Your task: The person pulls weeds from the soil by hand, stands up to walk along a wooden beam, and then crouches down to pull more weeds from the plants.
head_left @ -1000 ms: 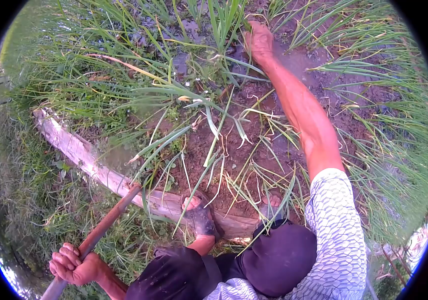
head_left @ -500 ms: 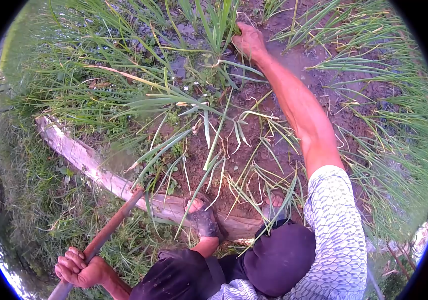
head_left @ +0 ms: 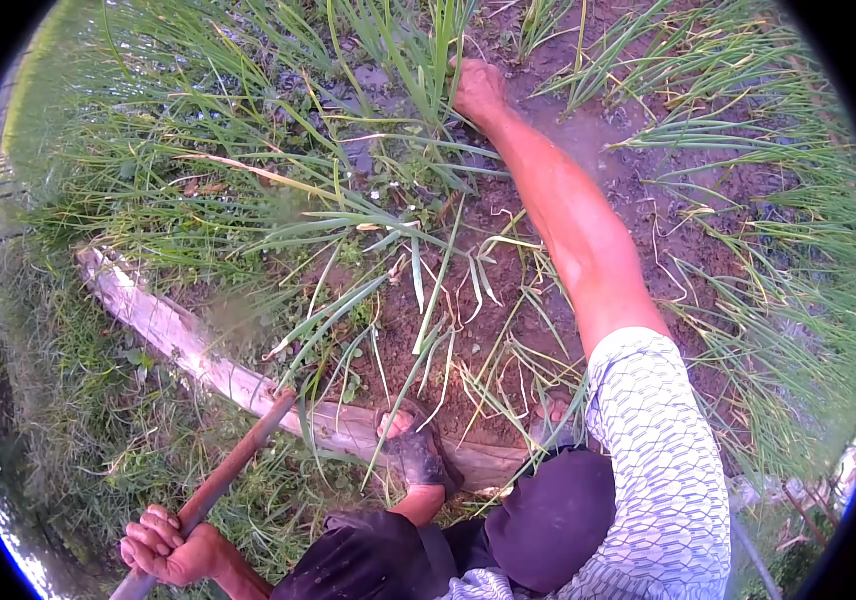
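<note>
My left hand (head_left: 173, 548) is closed around a long wooden handle (head_left: 233, 468) at the lower left. The handle's far end reaches the pale log, and no tool head shows there. My right arm is stretched toward the top, where my right hand (head_left: 478, 90) is curled low against a tall clump of green onion-like leaves (head_left: 428, 65). Its fingertips are partly hidden by the leaves, so what they grip cannot be made out. Below that hand, more hollow green leaves (head_left: 418, 235) lean and lie over wet brown soil (head_left: 468, 370).
A weathered log (head_left: 173, 335) runs along the plot's edge, between grass (head_left: 108, 430) and soil. My muddy foot (head_left: 413, 450) is beside it, with my dark-clothed knee (head_left: 553, 520) to the right. Dense green onion-like plants (head_left: 778, 200) grow on the right, over mud.
My right hand has shifted slightly left and down in view, closer in against the leaf clump. My left hand still grips the handle; the whole view has moved a little.
</note>
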The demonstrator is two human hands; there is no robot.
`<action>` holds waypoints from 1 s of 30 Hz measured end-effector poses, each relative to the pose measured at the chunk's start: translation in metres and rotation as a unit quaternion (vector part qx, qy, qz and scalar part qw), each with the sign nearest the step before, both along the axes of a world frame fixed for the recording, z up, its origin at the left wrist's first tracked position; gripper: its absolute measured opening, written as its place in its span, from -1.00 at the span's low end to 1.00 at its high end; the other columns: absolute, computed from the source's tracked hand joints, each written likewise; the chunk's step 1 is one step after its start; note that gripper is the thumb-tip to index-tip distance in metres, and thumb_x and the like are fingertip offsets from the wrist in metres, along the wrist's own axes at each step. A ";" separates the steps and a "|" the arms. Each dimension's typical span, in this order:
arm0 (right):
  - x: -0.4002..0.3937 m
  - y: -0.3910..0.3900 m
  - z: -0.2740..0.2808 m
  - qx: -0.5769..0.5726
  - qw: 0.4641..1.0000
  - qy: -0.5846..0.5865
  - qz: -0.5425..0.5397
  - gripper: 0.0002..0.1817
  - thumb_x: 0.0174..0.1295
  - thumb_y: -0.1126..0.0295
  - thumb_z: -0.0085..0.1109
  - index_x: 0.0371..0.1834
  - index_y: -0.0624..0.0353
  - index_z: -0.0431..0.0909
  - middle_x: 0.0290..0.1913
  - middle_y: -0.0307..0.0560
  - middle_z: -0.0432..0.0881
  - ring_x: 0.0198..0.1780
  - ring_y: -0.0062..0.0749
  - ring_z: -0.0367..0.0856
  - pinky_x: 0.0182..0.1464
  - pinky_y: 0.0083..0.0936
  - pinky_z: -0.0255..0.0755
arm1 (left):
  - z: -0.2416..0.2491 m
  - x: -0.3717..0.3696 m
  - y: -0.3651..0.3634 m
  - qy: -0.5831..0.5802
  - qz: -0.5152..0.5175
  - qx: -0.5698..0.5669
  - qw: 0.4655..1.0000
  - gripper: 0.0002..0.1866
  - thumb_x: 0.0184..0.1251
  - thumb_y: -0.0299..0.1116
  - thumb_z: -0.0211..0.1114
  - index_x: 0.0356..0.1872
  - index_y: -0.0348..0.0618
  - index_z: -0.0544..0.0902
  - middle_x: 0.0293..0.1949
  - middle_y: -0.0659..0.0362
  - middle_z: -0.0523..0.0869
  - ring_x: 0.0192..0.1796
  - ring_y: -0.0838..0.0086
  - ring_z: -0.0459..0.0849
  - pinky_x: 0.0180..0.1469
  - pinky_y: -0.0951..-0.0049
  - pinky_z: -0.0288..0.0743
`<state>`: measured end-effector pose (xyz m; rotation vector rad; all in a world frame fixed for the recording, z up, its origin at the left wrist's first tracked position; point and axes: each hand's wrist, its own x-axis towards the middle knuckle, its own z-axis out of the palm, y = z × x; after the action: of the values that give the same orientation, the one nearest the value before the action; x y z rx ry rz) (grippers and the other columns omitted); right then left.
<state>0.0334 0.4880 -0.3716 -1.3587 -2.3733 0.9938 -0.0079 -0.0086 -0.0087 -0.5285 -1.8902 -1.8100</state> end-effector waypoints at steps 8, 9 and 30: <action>0.051 -0.004 0.024 -0.198 0.940 0.273 -0.053 -0.75 0.15 0.30 0.31 -0.12 0.09 0.61 -0.49 -0.20 0.61 -0.52 -0.61 0.53 -0.53 -0.61 0.37 | -0.001 -0.001 -0.002 0.000 -0.003 0.006 1.000 -0.82 0.37 -0.48 0.05 -0.46 -0.04 0.32 -0.68 0.37 0.12 -0.71 0.68 0.09 -0.56 0.61 0.08; 0.065 -0.010 0.048 -0.288 0.895 0.330 -0.081 -0.74 0.15 0.32 0.35 -0.11 0.11 0.60 -0.51 -0.25 0.60 -0.53 -0.69 0.50 -0.57 -0.67 0.32 | 0.000 -0.001 -0.003 -0.002 -0.005 0.008 1.000 -0.83 0.36 -0.48 0.05 -0.46 -0.04 0.33 -0.68 0.37 0.12 -0.71 0.68 0.09 -0.56 0.61 0.08; 0.168 0.038 0.026 0.079 0.990 -0.049 -0.102 -0.70 0.11 0.20 0.05 -0.16 0.06 0.60 -0.29 0.09 0.67 -0.20 0.04 0.63 -0.18 -0.17 0.45 | 0.004 -0.003 -0.012 -0.036 -0.020 0.014 0.999 -0.79 0.36 -0.48 0.08 -0.48 -0.03 0.31 -0.68 0.36 0.12 -0.71 0.65 0.09 -0.53 0.57 0.12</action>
<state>0.2018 0.5258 -0.3456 -1.5837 -2.2674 0.6831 -0.0113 -0.0205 -0.0046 -0.5002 -1.9109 -1.9032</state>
